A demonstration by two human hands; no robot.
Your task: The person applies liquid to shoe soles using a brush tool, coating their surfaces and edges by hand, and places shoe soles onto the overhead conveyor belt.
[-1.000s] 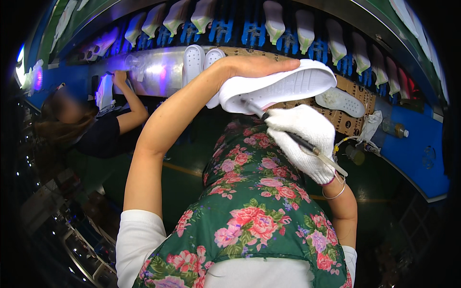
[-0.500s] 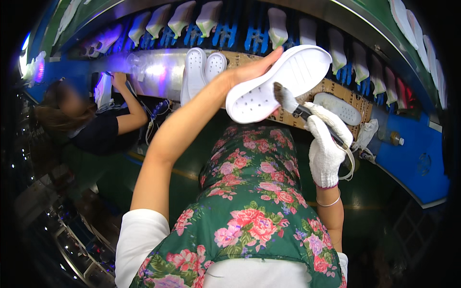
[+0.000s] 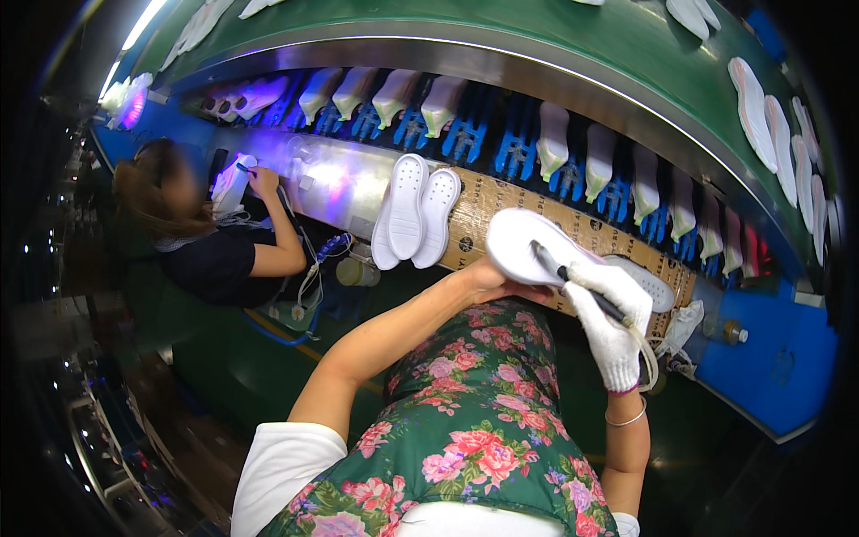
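A white shoe sole with a raised rim is tilted up in front of me. My left hand holds it from below at its near end, the fingers passing underneath. A white knitted glove covers my right hand, which is closed round the dark handle of a brush. A pale tube runs from the handle's rear. The bristles meet the sole's inner face, as far as I can see. Partly hidden behind the glove, a perforated pale sole lies on the cardboard-topped bench.
Several white soles are piled at the left. Beyond the bench, shoe lasts stand on blue racks under a green conveyor. A co-worker handles a white piece at far left. A bottle and crumpled cloth lie right.
The held sole has turned and come lower, and the brush has shifted from its perforated part to another part of the inner face. My view has swung, showing more conveyor.
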